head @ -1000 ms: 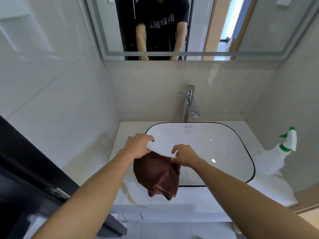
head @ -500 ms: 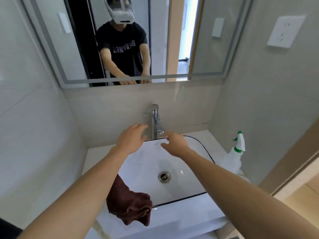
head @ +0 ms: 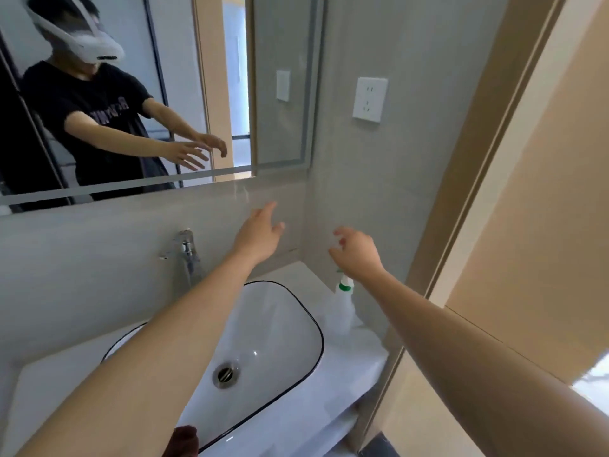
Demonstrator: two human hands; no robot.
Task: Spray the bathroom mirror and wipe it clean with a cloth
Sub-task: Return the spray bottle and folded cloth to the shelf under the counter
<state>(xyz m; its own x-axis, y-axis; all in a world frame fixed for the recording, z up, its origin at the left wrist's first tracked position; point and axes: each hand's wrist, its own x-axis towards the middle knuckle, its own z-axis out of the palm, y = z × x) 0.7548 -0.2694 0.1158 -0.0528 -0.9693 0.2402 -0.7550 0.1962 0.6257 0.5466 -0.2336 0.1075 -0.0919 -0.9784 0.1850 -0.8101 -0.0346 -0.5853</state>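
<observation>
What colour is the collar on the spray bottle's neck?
Green, on a white translucent spray bottle; the head view shows it just below the right hand.

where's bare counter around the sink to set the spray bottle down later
Bare counter lies left of the sink, up to the faucet. The right back corner is crowded by the spray bottle; the brown cloth takes the front edge.

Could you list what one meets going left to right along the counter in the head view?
Cloth → tap → drain → left hand → spray bottle → right hand.
</observation>
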